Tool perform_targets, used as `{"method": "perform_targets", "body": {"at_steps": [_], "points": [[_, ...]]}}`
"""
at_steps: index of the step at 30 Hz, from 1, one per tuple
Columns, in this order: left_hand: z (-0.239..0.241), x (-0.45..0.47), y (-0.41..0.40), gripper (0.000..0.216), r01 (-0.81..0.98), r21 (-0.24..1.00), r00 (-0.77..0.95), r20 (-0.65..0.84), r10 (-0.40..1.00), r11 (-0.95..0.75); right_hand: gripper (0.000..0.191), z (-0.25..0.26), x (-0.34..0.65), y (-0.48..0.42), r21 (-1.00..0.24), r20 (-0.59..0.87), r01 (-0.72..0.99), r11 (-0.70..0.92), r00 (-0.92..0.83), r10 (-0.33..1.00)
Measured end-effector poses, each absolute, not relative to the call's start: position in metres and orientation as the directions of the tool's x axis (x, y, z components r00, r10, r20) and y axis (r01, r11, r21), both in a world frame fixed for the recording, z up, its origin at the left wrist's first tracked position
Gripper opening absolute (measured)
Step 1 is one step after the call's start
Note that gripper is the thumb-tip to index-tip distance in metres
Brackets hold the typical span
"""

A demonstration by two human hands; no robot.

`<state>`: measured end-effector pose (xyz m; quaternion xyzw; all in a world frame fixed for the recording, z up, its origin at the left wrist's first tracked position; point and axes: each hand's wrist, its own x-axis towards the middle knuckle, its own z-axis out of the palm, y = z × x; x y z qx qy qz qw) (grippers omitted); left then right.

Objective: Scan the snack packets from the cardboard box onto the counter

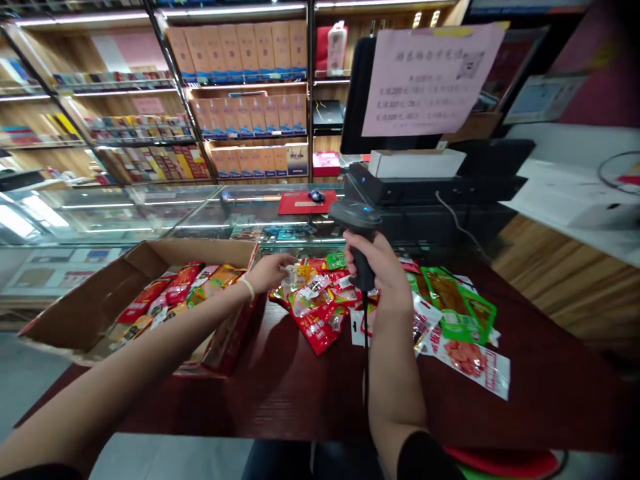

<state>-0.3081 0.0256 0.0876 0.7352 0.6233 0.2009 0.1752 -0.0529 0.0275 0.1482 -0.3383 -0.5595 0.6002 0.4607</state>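
My right hand (383,277) is closed around the handle of a black barcode scanner (356,223), held upright over a heap of snack packets (320,303) on the dark red counter (300,387). My left hand (270,270) reaches across to the heap's left edge and pinches a small clear-and-yellow packet (295,273). The scanner's cable hangs down past my right wrist. Green packets (457,303) and a white-and-red packet (473,363) lie to the right of the heap.
An open cardboard box (90,303) with more red and orange snack packets sits at the left. Behind stand a glass display case (150,213), a till with a monitor and a pink paper notice (430,80), and shelves of boxed goods (240,47).
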Motion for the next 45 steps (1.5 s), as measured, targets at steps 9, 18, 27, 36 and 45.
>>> {"method": "perform_targets", "body": {"at_steps": [9, 18, 27, 36, 45], "points": [[0.050, -0.220, 0.044, 0.038, 0.799, 0.334, 0.550, -0.065, 0.833, -0.501, 0.030, 0.154, -0.028, 0.027, -0.970, 0.155, -0.223, 0.092, -0.283, 0.947], [0.121, -0.275, 0.022, 0.033, 0.777, 0.505, 0.378, 0.101, 0.920, -0.375, 0.028, 0.155, -0.046, 0.022, -0.969, 0.167, -0.225, 0.099, -0.312, 0.935], [0.119, -0.434, -0.037, 0.039, 0.599, 0.799, -0.108, 0.150, 0.983, -0.056, 0.027, 0.147, -0.118, 0.006, -0.987, 0.088, -0.159, -0.003, -0.558, 0.825], [0.075, -0.494, -0.061, 0.039, 0.599, 0.791, -0.138, -0.046, 0.989, 0.120, 0.030, 0.126, -0.181, -0.011, -0.999, -0.029, -0.014, -0.049, -0.642, 0.766], [0.066, -0.465, -0.021, 0.033, 0.948, 0.309, 0.125, -0.152, 0.980, -0.073, 0.029, 0.119, -0.193, -0.011, -0.996, -0.093, 0.054, -0.076, -0.609, 0.788]]}}
